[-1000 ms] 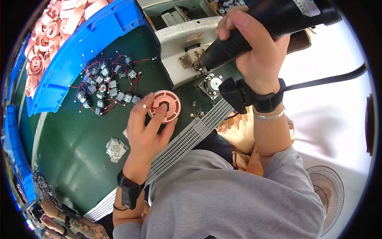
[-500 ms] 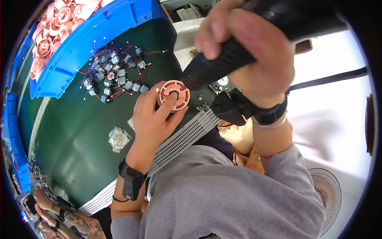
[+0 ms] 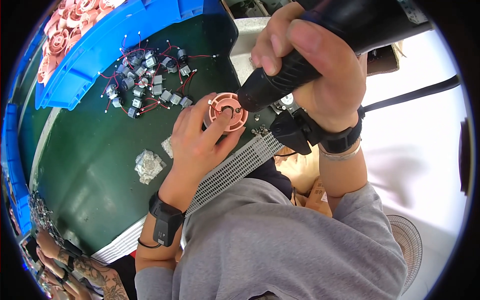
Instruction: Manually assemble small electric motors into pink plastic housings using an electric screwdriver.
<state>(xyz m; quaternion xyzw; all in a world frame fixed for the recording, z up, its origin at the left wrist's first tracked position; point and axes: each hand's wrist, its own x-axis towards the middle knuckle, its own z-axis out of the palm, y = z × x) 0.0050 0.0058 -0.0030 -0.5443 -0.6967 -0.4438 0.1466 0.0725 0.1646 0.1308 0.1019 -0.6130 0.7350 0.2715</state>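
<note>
My left hand is closed around a round pink plastic housing, pressing it to the green table with one finger on a dark part at its centre. A short red wire with a white plug lies across the housing. In my right hand is a black power screwdriver, tilted down, its nose at the housing's right side. The bit's contact with the housing is too small to make out. Small loose screws lie on the table just right of the housing.
Several small motors with red wires lie beyond my left hand. A blue bin with pink parts stands far left. Crumpled white material and a perforated strip are nearer. Another person's arm shows lower left.
The view has shifted slightly, and the housing, my left hand and the screwdriver's nose appear a little farther right. Both hands keep their hold.
</note>
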